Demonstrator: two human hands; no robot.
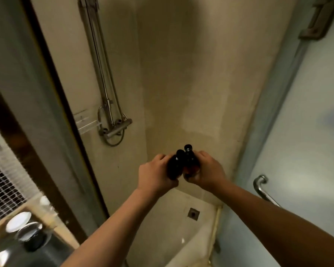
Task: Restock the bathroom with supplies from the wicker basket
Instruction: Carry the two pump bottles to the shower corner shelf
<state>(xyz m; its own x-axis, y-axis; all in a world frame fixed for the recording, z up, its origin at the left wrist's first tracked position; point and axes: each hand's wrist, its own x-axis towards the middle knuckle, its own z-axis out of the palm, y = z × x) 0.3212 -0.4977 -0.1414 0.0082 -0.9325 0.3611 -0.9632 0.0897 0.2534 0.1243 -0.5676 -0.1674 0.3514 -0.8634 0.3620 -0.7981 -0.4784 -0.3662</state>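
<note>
In front of the shower wall (181, 83), the left hand (155, 174) has its fingers clamped on a dark bottle (174, 167). The right hand (206, 170) grips a second, possibly amber bottle (190, 159). The two bottles are touching. Labels are too blurred to read.

The left bottle (175, 163) and right bottle (190, 156) sit side by side, the left hand (155, 175) and right hand (206, 170) outside them. Far left, a mixer (116, 130) hangs on the wall (66, 64), with a shelf (85, 122) at its left. The drain (193, 213) lies below the hands and the handle (262, 187) is at right.
</note>
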